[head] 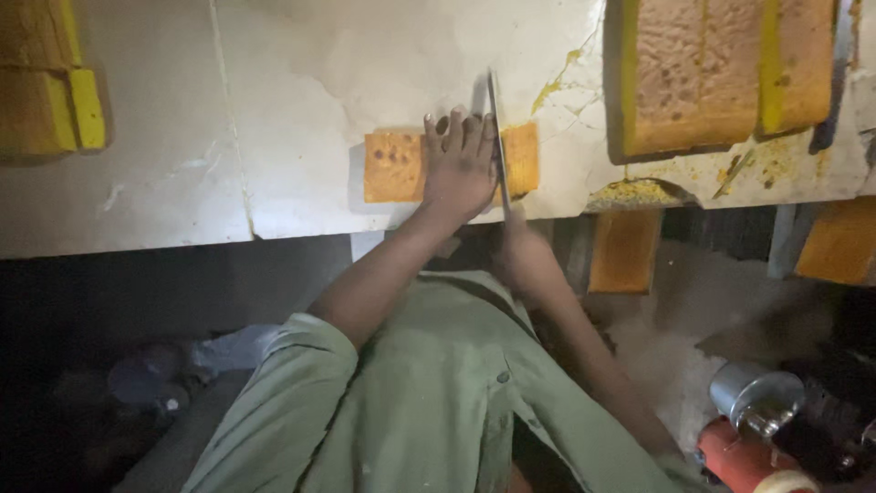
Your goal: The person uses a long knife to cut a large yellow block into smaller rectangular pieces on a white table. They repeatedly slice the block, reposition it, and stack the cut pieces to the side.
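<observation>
A small rectangular slab of orange-brown sponge cake [394, 167] lies near the front edge of the white worktop [274, 110]. My left hand [461, 164] presses flat on top of it, fingers spread. My right hand [522, 256], just below the table edge, grips the handle of a long thin knife [497, 137]. The blade stands on edge and runs away from me through the cake, just right of my left fingers. A narrow piece of cake [522, 157] sits on the blade's right side.
Large cake slabs with yellow edges [721, 73] lie at the back right, with crumbs and a second knife [835, 82] beside them. More yellow cake [41, 82] is at the far left. Below the table are orange blocks [625, 251], a metal canister [753, 397] and a red object [744, 456].
</observation>
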### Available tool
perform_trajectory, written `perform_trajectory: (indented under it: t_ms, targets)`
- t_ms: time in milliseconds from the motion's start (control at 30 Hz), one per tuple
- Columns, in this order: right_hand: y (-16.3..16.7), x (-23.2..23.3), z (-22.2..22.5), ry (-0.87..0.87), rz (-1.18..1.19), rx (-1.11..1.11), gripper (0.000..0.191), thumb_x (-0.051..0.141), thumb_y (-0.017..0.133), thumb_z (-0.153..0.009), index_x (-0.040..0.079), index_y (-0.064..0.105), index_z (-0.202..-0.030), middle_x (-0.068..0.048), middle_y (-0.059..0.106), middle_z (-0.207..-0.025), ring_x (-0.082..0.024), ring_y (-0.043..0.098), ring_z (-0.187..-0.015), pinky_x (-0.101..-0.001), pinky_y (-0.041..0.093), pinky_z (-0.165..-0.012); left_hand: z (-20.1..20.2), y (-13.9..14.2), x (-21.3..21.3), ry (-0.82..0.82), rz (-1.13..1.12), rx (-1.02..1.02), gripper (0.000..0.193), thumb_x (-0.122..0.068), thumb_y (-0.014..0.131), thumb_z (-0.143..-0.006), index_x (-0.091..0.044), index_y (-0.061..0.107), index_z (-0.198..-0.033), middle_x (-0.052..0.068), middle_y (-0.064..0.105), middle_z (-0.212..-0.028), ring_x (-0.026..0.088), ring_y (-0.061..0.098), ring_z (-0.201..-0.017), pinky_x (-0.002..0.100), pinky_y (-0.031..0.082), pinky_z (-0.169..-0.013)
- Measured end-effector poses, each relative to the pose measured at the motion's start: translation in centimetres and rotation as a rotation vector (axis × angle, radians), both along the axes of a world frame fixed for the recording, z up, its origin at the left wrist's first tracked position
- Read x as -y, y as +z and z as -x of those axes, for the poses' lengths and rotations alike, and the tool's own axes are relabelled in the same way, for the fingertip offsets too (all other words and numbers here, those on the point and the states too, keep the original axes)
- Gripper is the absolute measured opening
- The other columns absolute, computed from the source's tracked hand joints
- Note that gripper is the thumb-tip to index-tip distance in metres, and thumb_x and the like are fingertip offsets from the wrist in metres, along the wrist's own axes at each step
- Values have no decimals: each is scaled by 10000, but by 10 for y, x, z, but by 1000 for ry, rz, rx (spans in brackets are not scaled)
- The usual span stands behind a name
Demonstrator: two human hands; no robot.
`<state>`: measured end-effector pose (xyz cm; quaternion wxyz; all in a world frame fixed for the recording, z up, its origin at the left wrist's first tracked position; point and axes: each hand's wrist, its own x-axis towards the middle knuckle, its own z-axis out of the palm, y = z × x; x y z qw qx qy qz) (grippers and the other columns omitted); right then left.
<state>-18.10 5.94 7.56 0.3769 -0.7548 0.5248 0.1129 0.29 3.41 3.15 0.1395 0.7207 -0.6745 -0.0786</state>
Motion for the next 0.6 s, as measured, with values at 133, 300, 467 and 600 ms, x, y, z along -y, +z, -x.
perform_trajectory:
  t_ms: [133, 300, 467, 600]
  targets:
    - [-17, -59, 73, -206, -285, -92, 664, 510, 462, -994, -101, 503, -1248, -329, 694, -994, -501, 679, -992, -516, 503, -875, 0, -4, 0, 0, 10, -6, 680, -327, 566, -941, 18, 422, -1509, 247, 487, -1439, 449, 347, -1450, 775, 123, -1168]
    - [-81, -38, 51, 241, 118, -42, 882, 253, 570, -851, -65, 176, -1574, -350, 677, -1013, -539, 663, -923, -554, 531, -775, 1, -7, -1, -10, -34, -36, 734, -357, 568, -932, 64, 418, -1514, 272, 470, -1458, 449, 343, -1449, 742, 139, -1192]
    - [-44, 37, -15, 101, 107, -26, 849, 209, 800, -785, -94, 313, -1411, -334, 690, -983, -502, 687, -913, -526, 555, -768, -4, -4, -3, 7, 80, 12, 690, -323, 537, -1032, 43, 389, -1599, 270, 428, -1581, 426, 323, -1553, 657, 146, -1295]
    - [13, 33, -41, 38, 133, 229, 853, 133, 819, -660, -96, 366, -1346, -337, 689, -1001, -496, 686, -948, -501, 574, -765, -8, -2, -6, 12, 56, 7, 676, -345, 543, -986, 20, 396, -1536, 277, 445, -1494, 488, 331, -1449, 767, 113, -1174]
